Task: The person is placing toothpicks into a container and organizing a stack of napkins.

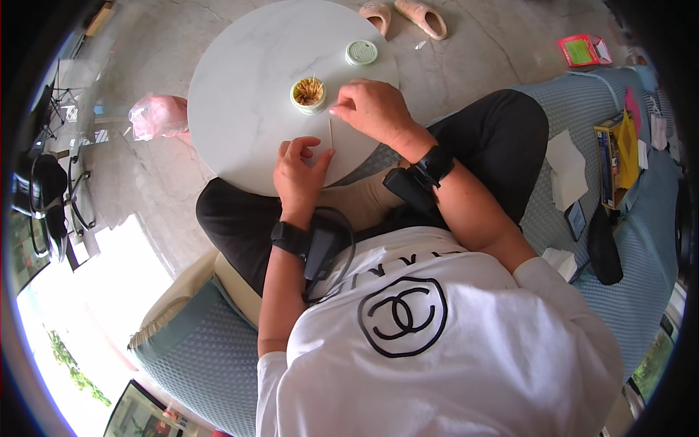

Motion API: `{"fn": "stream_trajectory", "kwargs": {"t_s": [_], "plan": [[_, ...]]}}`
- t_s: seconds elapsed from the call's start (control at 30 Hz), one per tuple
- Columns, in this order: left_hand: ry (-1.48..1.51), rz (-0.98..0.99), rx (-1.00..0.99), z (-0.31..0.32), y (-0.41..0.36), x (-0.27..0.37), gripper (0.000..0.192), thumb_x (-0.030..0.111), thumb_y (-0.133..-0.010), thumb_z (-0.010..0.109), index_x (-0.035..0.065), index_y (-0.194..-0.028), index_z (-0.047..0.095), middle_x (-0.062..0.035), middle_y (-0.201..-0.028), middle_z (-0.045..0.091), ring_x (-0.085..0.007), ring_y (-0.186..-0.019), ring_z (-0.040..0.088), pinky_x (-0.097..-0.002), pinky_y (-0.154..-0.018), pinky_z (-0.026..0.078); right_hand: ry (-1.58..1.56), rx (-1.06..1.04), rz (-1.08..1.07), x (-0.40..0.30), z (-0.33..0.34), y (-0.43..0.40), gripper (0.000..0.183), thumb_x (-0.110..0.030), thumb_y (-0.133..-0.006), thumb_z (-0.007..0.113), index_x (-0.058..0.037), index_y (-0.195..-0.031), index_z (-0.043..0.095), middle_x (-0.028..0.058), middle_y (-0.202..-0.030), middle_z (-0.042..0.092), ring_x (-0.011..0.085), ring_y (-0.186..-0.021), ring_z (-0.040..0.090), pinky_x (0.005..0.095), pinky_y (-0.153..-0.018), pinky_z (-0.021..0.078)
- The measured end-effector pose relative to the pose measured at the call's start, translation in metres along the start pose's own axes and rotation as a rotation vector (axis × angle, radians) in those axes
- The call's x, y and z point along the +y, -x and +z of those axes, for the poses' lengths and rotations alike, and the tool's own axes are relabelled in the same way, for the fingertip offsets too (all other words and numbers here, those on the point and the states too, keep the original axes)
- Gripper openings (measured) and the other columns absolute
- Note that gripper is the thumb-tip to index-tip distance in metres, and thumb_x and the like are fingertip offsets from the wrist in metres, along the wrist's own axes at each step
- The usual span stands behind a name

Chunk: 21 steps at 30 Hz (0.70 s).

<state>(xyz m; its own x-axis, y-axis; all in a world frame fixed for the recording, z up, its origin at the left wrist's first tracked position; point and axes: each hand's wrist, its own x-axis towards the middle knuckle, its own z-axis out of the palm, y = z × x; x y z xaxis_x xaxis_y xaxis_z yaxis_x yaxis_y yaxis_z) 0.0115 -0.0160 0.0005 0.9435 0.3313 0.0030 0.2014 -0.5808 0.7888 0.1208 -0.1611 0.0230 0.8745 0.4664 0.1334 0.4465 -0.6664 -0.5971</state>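
Observation:
A thin wooden toothpick (pixel 330 133) lies in line between my two hands over the small round table (pixel 240 104). My left hand (pixel 299 172) is at the table's near edge, fingers curled and apart from the thumb, whose tip is by the toothpick's near end. My right hand (pixel 377 109) is bent over the table with its fingertips close to the far end. Whether they touch the toothpick is unclear. Just left of my right hand stands an open round pale-green container (pixel 309 111) full of toothpicks (pixel 308 90). Its likely lid, a pale-green round cover (pixel 361 53), lies farther back.
Beige slippers (pixel 420 19) sit on the floor beyond the table. A pink plastic bag (pixel 158 117) is at its left. On the blue quilted sofa cover (pixel 606 306) at right are papers (pixel 568 169), a phone (pixel 575 220), a box (pixel 606 164) and a black object (pixel 604 248).

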Motion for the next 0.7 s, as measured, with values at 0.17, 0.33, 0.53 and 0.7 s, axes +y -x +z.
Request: {"fn": "stream_trajectory", "kwargs": {"t_s": [0.17, 0.33, 0.53, 0.7], "plan": [[-0.268, 0.050, -0.010, 0.006, -0.009, 0.010, 0.022, 0.022, -0.067, 0.075, 0.0118, -0.082, 0.064, -0.0027, -0.078, 0.056, -0.0200, -0.072, 0.059, -0.0337, -0.061, 0.047, -0.058, 0.041, 0.057, 0.002, -0.012, -0.004, 0.022, -0.026, -0.075, 0.069, -0.0062, -0.068, 0.060, 0.0067, -0.065, 0.061, 0.0245, -0.060, 0.059, 0.0351, -0.055, 0.0465], [-0.443, 0.213, -0.052, 0.013, -0.013, 0.010, 0.006, 0.015, -0.077, 0.063, 0.0132, -0.083, 0.062, -0.0043, -0.081, 0.055, -0.0232, -0.077, 0.058, -0.0366, -0.059, 0.046, -0.169, 0.055, 0.089, -0.003, -0.023, -0.005, 0.021, -0.025, -0.075, 0.068, -0.0058, -0.069, 0.062, 0.0067, -0.063, 0.061, 0.0239, -0.059, 0.059, 0.0341, -0.054, 0.0462], [-0.491, 0.274, -0.149, 0.012, -0.015, 0.013, 0.005, 0.008, -0.081, 0.058, 0.0070, -0.084, 0.054, -0.0088, -0.090, 0.057, -0.0290, -0.085, 0.057, -0.0367, -0.066, 0.046, -0.269, 0.084, 0.054, -0.002, -0.028, -0.008, 0.021, -0.024, -0.075, 0.068, -0.0051, -0.071, 0.062, 0.0066, -0.063, 0.062, 0.0220, -0.056, 0.059, 0.0329, -0.053, 0.0457], [-0.007, 0.112, 0.064, -0.011, -0.017, 0.015, 0.004, 0.004, -0.084, 0.058, 0.0042, -0.088, 0.058, -0.0037, -0.080, 0.061, -0.0133, -0.065, 0.054, -0.0260, -0.062, 0.046, -0.374, 0.159, 0.065, 0.003, -0.032, -0.009, 0.020, -0.024, -0.075, 0.070, -0.0052, -0.071, 0.063, 0.0054, -0.063, 0.062, 0.0197, -0.056, 0.059, 0.0305, -0.053, 0.0457]]}}
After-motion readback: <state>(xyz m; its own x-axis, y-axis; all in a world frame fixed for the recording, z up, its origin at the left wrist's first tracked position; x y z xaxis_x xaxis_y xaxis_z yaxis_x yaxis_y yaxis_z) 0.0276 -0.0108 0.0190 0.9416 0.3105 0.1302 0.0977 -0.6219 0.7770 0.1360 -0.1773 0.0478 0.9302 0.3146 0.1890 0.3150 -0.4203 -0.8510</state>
